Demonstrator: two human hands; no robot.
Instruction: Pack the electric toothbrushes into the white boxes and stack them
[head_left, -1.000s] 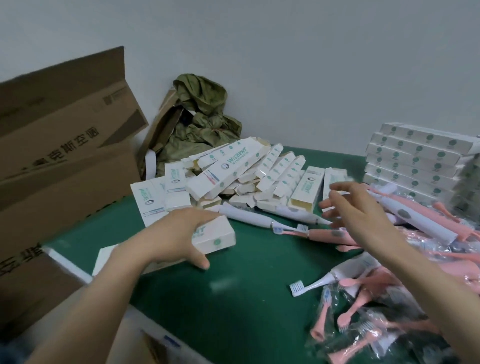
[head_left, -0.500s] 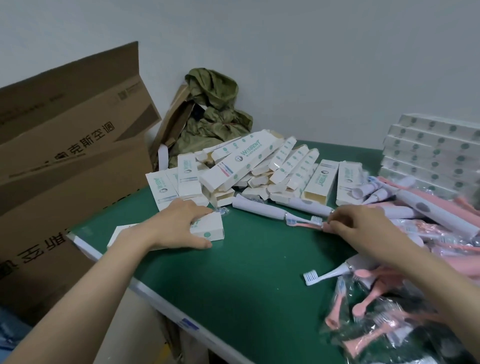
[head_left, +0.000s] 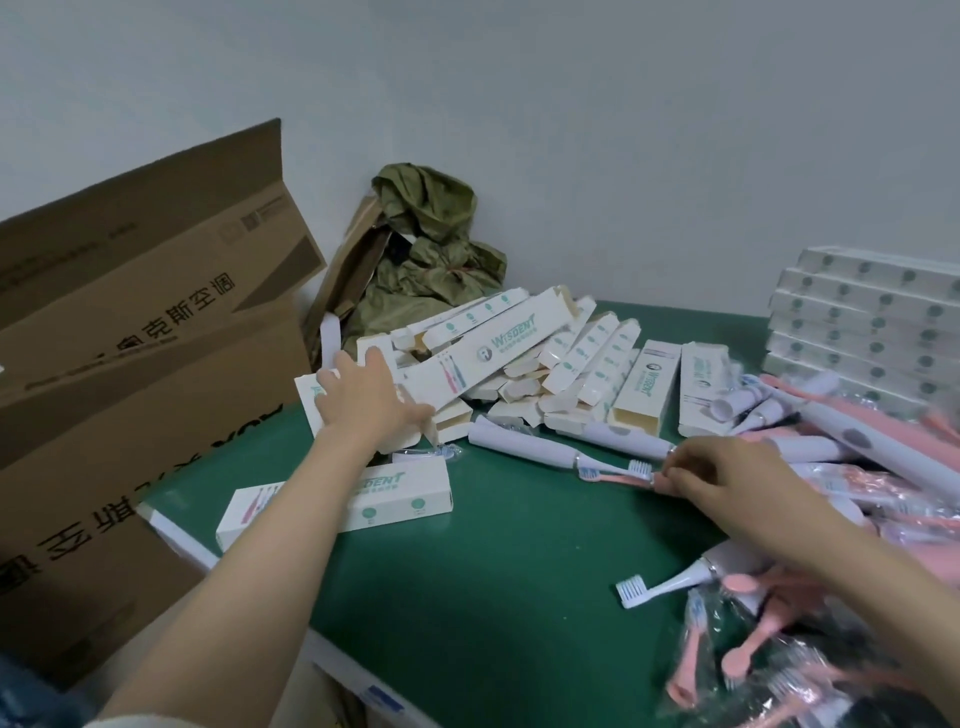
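Right hand (head_left: 727, 480): seen pinching a pink toothbrush (head_left: 618, 477) on the green table (head_left: 493, 597), apparently for boxing.
Closed box (head_left: 415, 499): laid beside the left forearm.
Left hand (head_left: 366, 402): spread over the empty-box pile (head_left: 519, 348), likely for another carton.
Finished stack (head_left: 872, 322): kept far right.

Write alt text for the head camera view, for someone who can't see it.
A person's left hand touches a heap of white boxes on a green table, while the right hand pinches a pink toothbrush. A stack of boxes stands at the far right.
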